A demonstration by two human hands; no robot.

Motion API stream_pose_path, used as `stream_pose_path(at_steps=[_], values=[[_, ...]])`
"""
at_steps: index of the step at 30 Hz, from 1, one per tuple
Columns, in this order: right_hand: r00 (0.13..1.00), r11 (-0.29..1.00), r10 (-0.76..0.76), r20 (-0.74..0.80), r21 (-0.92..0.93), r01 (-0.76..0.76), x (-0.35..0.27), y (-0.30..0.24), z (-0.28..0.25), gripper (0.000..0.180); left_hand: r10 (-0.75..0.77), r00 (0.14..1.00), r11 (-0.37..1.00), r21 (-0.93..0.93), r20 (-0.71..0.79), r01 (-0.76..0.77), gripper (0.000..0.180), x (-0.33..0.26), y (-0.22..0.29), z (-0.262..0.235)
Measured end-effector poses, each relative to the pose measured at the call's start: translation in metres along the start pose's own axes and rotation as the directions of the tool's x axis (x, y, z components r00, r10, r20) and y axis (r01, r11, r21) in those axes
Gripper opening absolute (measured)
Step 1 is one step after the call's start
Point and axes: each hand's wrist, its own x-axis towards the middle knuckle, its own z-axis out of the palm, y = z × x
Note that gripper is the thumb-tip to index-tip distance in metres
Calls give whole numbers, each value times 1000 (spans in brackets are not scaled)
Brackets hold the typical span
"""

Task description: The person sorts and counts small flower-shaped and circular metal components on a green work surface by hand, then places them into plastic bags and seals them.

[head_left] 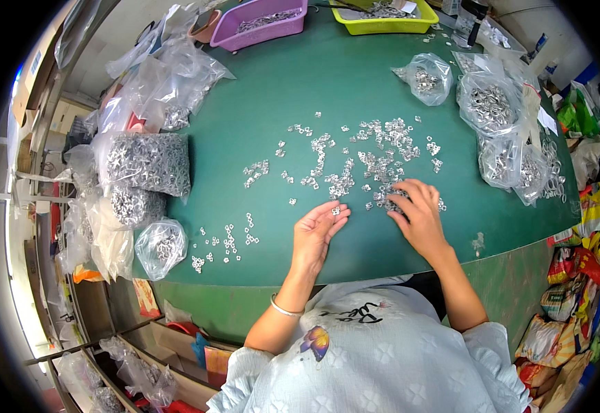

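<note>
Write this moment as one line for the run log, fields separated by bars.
left hand: few small metal pieces in cupped palm | right hand: fingers on loose metal pieces | surface: green table | bags of parts at sides

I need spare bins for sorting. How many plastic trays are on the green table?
2, both at the far edge: a purple tray left of centre and a yellow-green tray to its right, each holding small metal parts. Others may sit beyond view.

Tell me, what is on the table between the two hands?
In the head view, a few small shiny metal pieces lie on the green table between the left hand and the right hand; the rest is bare.
</note>
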Motion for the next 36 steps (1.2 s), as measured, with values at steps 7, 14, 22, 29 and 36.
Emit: stream_pose_path(at_steps=[7,14,22,29,36], values=[[977,990,125,-173,-49,-135,-8,17,-14,13,145,988,973,173,57,-153,33,0,15,-14],[964,974,211,-162,-47,-221,-12,19,-23,16,239,925,854,390,295,-345,45,0,5,0],[892,848,407,-197,-282,-449,-22,36,-14,52,233,772,-28,798,591,-602,49,-22,-6,7],[976,966,214,50,-161,-204,0,12,21,64,153,875,-207,881,459,-426,60,-48,-10,-35],[848,900,144,-510,-289,-327,6,58,-62,54,409,866,-278,943,286,-181,47,-47,-1,-72]])
